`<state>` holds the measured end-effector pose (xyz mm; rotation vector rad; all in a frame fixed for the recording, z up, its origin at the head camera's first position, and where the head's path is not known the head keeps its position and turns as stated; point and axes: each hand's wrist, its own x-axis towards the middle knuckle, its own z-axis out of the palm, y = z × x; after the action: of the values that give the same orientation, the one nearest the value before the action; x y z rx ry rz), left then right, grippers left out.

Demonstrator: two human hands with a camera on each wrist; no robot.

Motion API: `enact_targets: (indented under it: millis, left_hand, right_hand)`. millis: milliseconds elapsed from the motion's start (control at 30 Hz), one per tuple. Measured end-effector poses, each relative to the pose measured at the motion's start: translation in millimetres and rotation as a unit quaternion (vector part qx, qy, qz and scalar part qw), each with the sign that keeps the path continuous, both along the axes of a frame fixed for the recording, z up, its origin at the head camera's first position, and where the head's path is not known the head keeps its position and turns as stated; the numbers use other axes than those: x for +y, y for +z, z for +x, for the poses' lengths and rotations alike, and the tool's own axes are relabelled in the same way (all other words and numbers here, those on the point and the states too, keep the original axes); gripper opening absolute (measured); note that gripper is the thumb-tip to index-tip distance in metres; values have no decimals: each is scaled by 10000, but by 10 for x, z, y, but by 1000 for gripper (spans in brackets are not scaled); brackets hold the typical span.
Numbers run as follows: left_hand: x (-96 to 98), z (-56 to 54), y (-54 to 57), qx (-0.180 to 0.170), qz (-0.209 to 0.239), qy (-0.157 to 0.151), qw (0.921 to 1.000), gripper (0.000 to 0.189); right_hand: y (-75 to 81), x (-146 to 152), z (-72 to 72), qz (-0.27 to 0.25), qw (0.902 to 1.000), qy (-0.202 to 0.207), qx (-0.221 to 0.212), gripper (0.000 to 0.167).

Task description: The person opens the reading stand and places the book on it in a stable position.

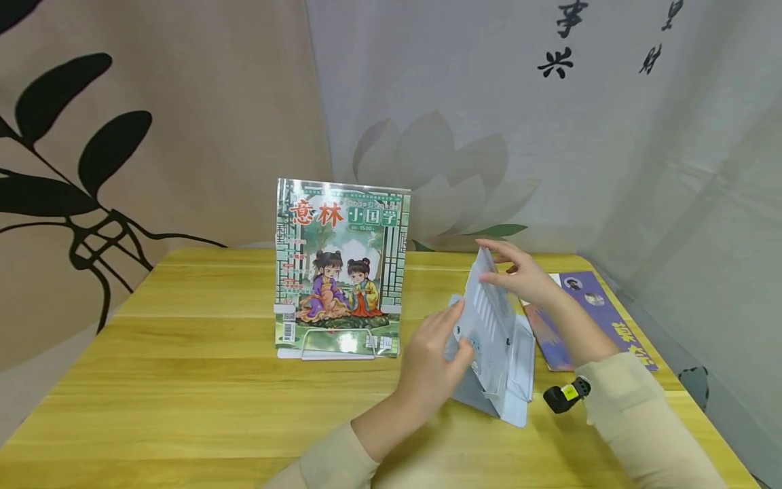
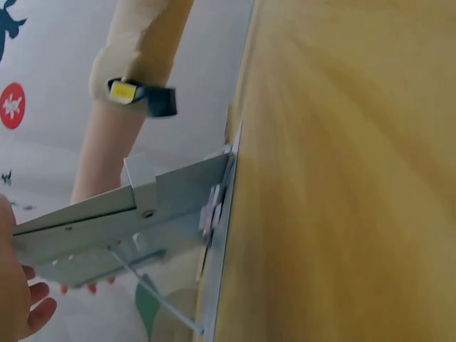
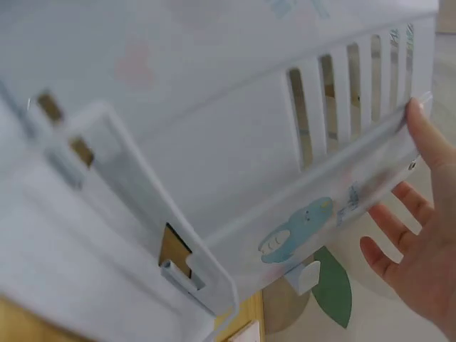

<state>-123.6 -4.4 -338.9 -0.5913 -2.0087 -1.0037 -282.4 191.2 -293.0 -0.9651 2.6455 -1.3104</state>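
A pale blue metal book stand (image 1: 489,326) with slots and a printed animal sits tilted at the right of the table. My right hand (image 1: 528,275) holds its upper edge, thumb on the slotted face and fingers behind. In the right wrist view, the thumb of the right hand (image 3: 427,214) lies at the edge by the slots. Around the panel's left side my left hand (image 1: 436,353) grips, thumb on the near face. The left wrist view shows the stand's underside (image 2: 178,206) and a thin wire strut (image 2: 153,288) running down to its base.
A magazine (image 1: 342,272) with two cartoon figures stands upright on another stand at the table's middle. Behind my right wrist lies a purple book (image 1: 595,312) near the right edge. A printed curtain (image 1: 427,81) hangs behind the wooden table (image 1: 183,380).
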Motion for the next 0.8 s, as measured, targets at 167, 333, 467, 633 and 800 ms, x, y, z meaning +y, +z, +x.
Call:
enact_targets:
  millis: [167, 333, 467, 633, 800]
  left_hand:
    - [-105, -35, 62, -70, -266, 330, 9991, 43]
    - [-170, -67, 117, -209, -596, 585, 9963, 40]
    - [-206, -105, 155, -427, -882, 800, 9920, 41]
    - [-262, -180, 185, -710, -1209, 1052, 9845, 42]
    - [-296, -247, 197, -1003, -1338, 1275, 9776, 44]
  right_hand:
    - [-9, 81, 55, 87, 9994, -308, 142, 68]
    - [-60, 136, 140, 55, 9967, -636, 503, 70]
    - [-118, 180, 196, -38, 9923, -935, 810, 71]
    - [-168, 251, 260, 27, 9855, -1266, 1132, 73]
    - [-227, 291, 345, 57, 9785, -1550, 1360, 74]
